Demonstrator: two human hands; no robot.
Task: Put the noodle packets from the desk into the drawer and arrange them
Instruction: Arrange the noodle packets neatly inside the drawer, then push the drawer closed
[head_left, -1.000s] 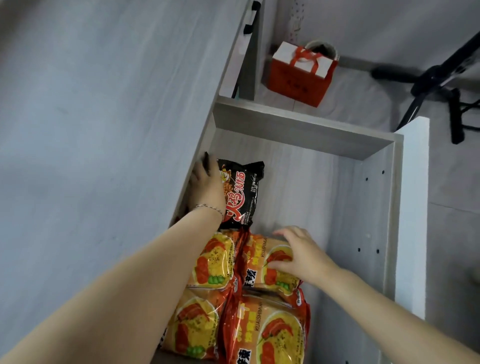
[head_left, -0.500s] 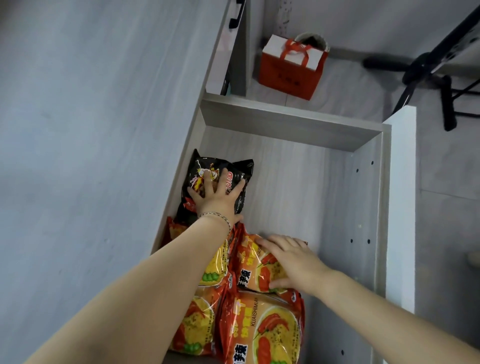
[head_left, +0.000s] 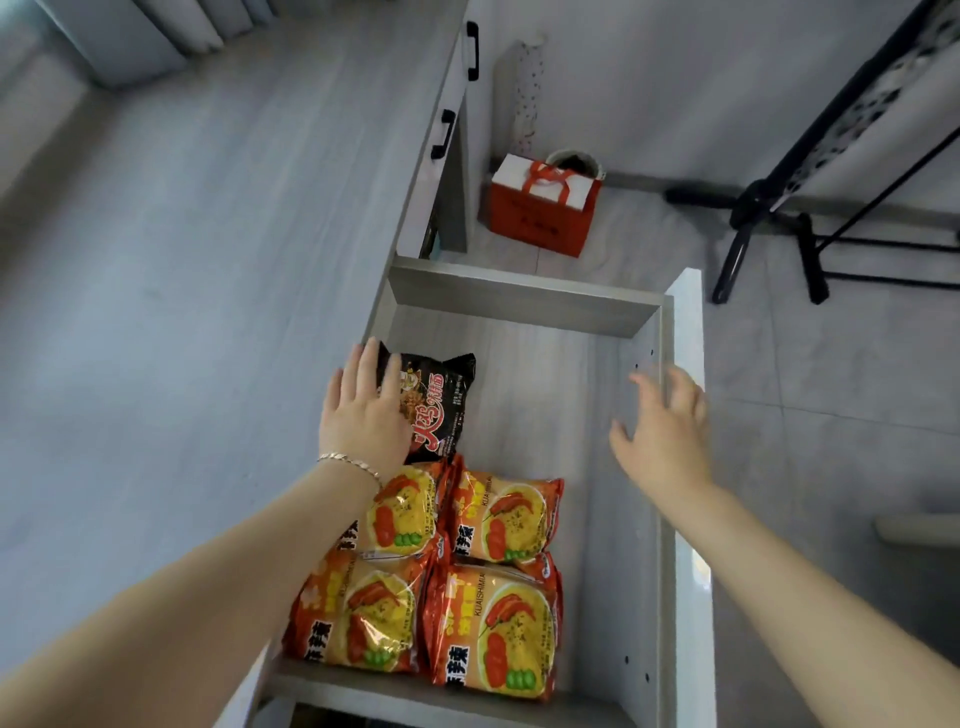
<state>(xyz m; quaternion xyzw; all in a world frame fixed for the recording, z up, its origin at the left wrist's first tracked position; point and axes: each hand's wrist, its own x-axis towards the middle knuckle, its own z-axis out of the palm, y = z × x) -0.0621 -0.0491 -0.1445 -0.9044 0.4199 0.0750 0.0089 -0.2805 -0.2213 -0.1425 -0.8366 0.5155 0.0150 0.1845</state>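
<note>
The grey counter (head_left: 182, 270) fills the left half of the frame, bare where it shows, its upper left corner cut off by pale curtain folds. At its right edge the left hand (head_left: 363, 415) lies flat and open, fingers spread, over the left part of a black noodle packet (head_left: 441, 402) in the drawer (head_left: 524, 301); whether the palm presses the wrapper or only hovers over it cannot be told. A thin bracelet (head_left: 350, 464) circles that wrist, and the forearm hides the drawer's left wall.

Below the black packet, four orange noodle packets (head_left: 452, 566) lie in two rows of two, touching one another — the lower left one is partly covered by the forearm. The drawer floor to their right is bare.

Right of centre, the right hand (head_left: 667, 431) hangs open with loosely curled fingers, blurred, holding nothing, over the drawer's right wall; contact with the wall is unclear.

In the upper middle, a red gift bag (head_left: 540, 218) stands on the floor, with a round container half hidden behind it. At the upper right, a black stand (head_left: 769, 208) runs out of frame.
</note>
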